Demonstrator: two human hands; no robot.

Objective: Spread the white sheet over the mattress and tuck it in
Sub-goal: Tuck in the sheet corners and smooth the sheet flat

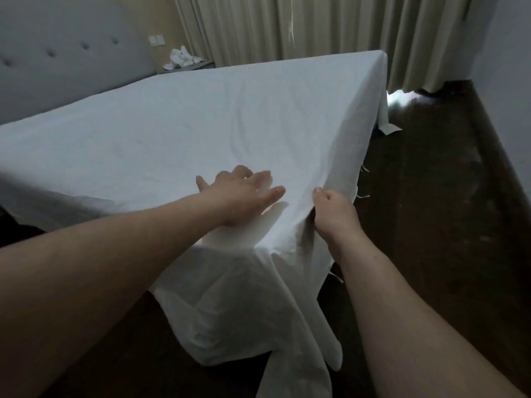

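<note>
Head view: right hand [333,214] gripping white sheet [201,124]

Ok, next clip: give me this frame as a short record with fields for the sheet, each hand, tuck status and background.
sheet: white sheet spread over the bed top, near corner hanging loose toward the dark floor
left hand: left hand flat, fingers straight, pressing the sheet near the corner
right hand: right hand gripping a fold of sheet at the bed edge
tuck status: near corner not tucked; far corner also hangs loose
background: grey padded headboard, beige curtains, bedside table with white items
</note>
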